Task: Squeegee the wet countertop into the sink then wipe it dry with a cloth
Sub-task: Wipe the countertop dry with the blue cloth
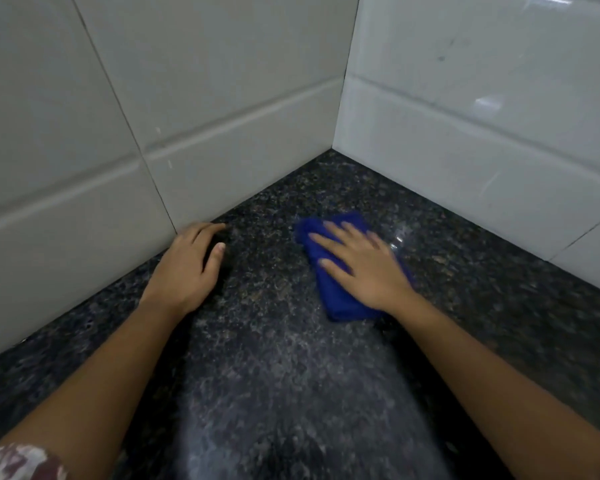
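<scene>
our arms: both bare to the wrists | left sleeve (18, 460): maroon-and-white patterned fabric, short | hands: no rings visible

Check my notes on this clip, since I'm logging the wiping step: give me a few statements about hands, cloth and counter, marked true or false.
1. The right hand lies flat on a blue cloth. True.
2. The left hand holds a squeegee. False: it rests empty on the counter by the wall.
3. The cloth is folded. True.
4. The cloth lies in a sink. False: it is on the dark speckled counter; no sink shows.
5. The walls are tiled. True.
</scene>
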